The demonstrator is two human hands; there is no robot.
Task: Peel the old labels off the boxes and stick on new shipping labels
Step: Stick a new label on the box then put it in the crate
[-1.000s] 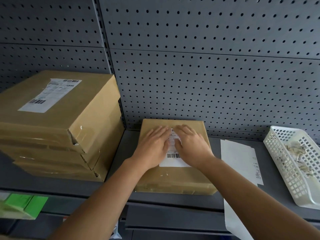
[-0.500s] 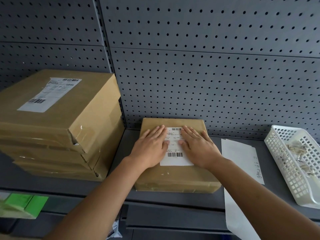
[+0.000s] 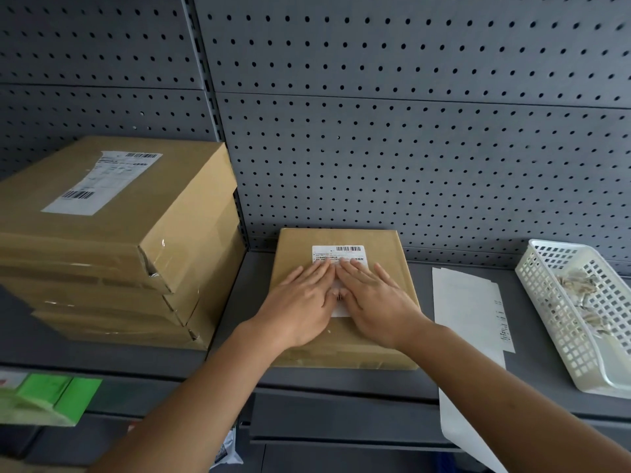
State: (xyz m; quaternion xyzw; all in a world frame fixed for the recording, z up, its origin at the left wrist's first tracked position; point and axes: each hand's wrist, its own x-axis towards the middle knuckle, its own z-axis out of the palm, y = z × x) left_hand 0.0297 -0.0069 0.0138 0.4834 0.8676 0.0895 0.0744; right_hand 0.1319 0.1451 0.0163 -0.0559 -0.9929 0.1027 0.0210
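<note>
Grey pegboard (image 3: pixel 409 148) at the back, grey shelf (image 3: pixel 246 295) under everything. I'll place stuff off the flat cardboard box (image 3: pixel 297 247) in the middle. Left of that box is a stack of bigger cardboard boxes (image 3: pixel 102 261). Well to its right sits a white plastic basket (image 3: pixel 546 339), and between basket and box lies a white backing sheet (image 3: pixel 467 302) that hangs past the shelf's front edge.

On top of the box, the left hand (image 3: pixel 300 308) and right hand (image 3: pixel 379 302) lie side by side, palms down, fingers straight. No grip on anything, both are flat and open, pressing the new shipping label (image 3: pixel 338 252) onto the box top. Only the label's far end with the barcode and a sliver at its near edge show, the rest is under the hands. Smallest bits: what look like torn label scraps (image 3: pixel 577 291) in the basket.

I'd call this the smoothing step. Start from the label's middle and sweep out to each side so air gets pushed out, not trapped. Then run fingertips along all four edges and corners, since those tend to lift first. Lean straight down rather than forward, or the box may slide back toward the pegboard.
</note>
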